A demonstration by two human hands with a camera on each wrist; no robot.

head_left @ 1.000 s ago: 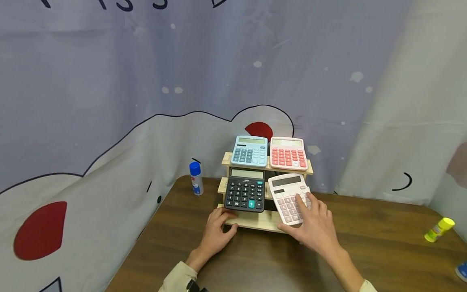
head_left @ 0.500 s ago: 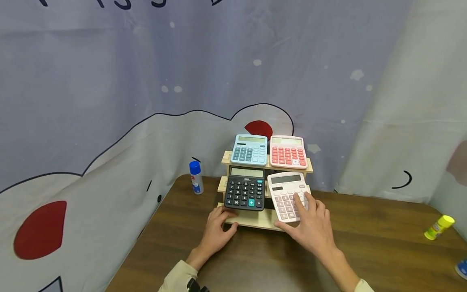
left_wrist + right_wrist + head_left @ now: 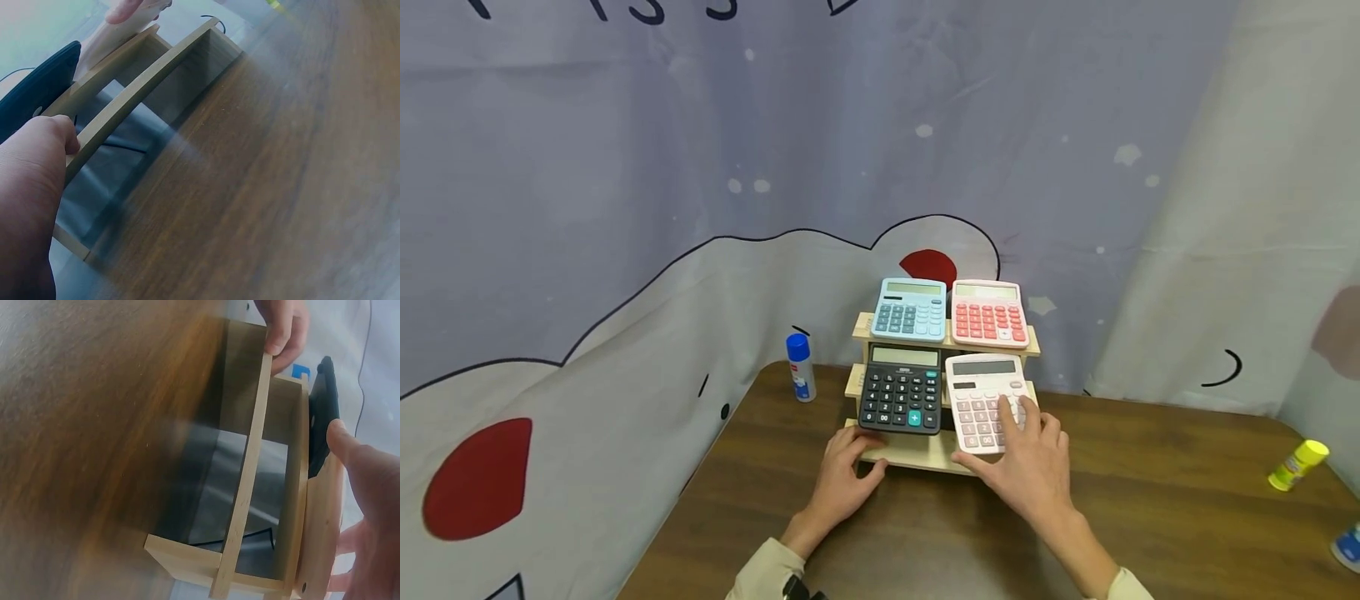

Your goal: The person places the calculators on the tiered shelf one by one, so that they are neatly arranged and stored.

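A tiered wooden rack (image 3: 917, 452) stands on the table. My left hand (image 3: 842, 479) grips the left end of its lowest board, thumb at the front edge; in the right wrist view those fingers (image 3: 284, 334) close on the board end. On the middle tier leans a black calculator (image 3: 901, 392). Beside it is a pale pink calculator (image 3: 985, 379), almost upright in line with the black one. My right hand (image 3: 1030, 462) holds this pale calculator, thumb at the lower edge and fingers over the keys and right side.
A light blue calculator (image 3: 911, 310) and a coral-keyed pink calculator (image 3: 989, 313) lean on the top tier. Left of the rack stands a blue-capped glue stick (image 3: 801, 368). At the right lie a yellow glue stick (image 3: 1297, 465) and a blue-labelled item (image 3: 1348, 548). A printed curtain hangs behind.
The pale pink calculator has turned from a tilt to nearly straight and shifted slightly left, moving with my right hand. My left hand has stayed on the rack.
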